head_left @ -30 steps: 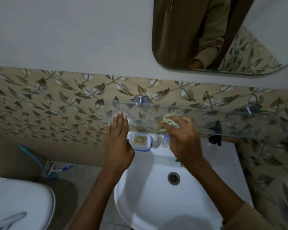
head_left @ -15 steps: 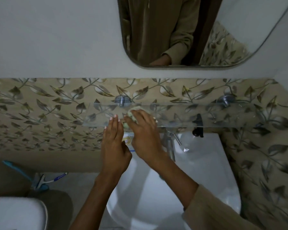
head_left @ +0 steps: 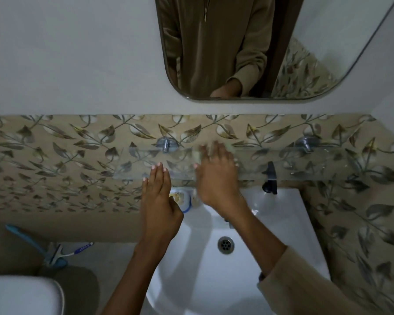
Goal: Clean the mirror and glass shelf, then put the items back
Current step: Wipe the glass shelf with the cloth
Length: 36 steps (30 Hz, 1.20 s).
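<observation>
— Where are we?
— Mid-wipe, I'd say! My right hand (head_left: 216, 176) lies spread flat on a pale cloth (head_left: 228, 145) at the middle of the glass shelf (head_left: 305, 164). My left hand (head_left: 159, 201), fingers straight and together, rests on its front edge.
— What's left?
— Putting things back: the soap dish (head_left: 180, 197) sits on the sink (head_left: 282, 212).
— The mirror (head_left: 316, 42)?
— Can't judge. And the cloth's blurred, mostly hidden.

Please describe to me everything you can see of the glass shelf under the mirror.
The glass shelf is a clear, flat rectangular pane, so the leaf-patterned tiles show through it. Two round metal brackets, one left and one right, hold it level on the wall, below the mirror and above the white sink. The left hand rests its fingertips on the front edge; the right hand presses a pale pad on its top.
</observation>
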### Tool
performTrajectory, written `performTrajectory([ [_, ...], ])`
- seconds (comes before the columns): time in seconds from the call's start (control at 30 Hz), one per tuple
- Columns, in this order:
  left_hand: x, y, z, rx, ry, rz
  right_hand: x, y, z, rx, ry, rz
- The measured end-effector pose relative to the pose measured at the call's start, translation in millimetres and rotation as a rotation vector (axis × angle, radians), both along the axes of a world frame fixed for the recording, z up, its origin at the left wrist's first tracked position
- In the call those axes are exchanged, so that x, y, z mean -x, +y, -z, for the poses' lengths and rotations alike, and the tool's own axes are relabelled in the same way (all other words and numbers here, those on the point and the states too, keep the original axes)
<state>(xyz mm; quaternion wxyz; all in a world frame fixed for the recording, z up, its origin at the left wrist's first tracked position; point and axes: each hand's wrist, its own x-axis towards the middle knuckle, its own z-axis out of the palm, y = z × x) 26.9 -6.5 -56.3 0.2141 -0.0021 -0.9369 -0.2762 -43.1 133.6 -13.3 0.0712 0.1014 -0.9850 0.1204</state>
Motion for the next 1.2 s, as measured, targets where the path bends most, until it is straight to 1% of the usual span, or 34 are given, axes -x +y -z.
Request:
performTrajectory([
  [0.1,1,3,-3,-0.021,-0.002,-0.013,-21,-26,6,0.062,0.018,-0.231],
  [0.17,1,4,-4,-0.033,0.006,-0.012,-28,-16,5,0.078,0.032,-0.325],
  [0.2,0,4,-5,-0.03,0.015,-0.003,-29,-4,4,0.097,0.03,-0.34],
  [0.27,-1,6,-4,-0.015,0.031,0.022,-29,29,5,0.126,0.015,-0.287],
  [0.33,-1,7,-2,-0.018,0.038,0.034,-27,69,5,0.145,0.033,-0.15],
  [0.4,-1,10,-1,-0.021,0.039,0.031,-21,96,2,0.212,0.048,0.013],
  [0.47,-1,15,-2,-0.004,0.03,0.037,-13,91,1,0.231,0.033,0.143],
  [0.5,0,19,-2,0.011,0.028,0.048,-13,79,0,0.219,0.036,0.171],
  [0.57,2,29,-4,0.024,0.031,0.085,-19,46,2,0.244,0.061,0.103],
  [0.63,5,37,-6,0.008,0.032,0.1,-33,19,7,0.269,0.077,-0.05],
  [0.7,8,42,-5,-0.007,0.028,0.092,-40,20,13,0.277,0.092,-0.116],
  [0.73,9,44,-5,-0.006,0.023,0.089,-39,32,15,0.286,0.103,-0.115],
  [0.8,8,43,-4,0.012,0.018,0.084,-37,64,17,0.277,0.14,-0.089],
  [0.9,10,45,-5,0.032,0.021,0.105,-31,126,20,0.248,0.271,0.004],
  [1.0,13,51,-7,0.049,0.024,0.153,-28,166,21,0.242,0.276,0.095],
  [1.07,15,57,-9,0.062,0.012,0.201,-28,162,17,0.228,0.218,0.158],
  [1.13,17,65,-11,0.079,-0.004,0.247,-31,134,14,0.175,0.146,0.213],
  [1.2,20,76,-13,0.087,-0.016,0.278,-33,99,13,0.085,0.092,0.183],
])
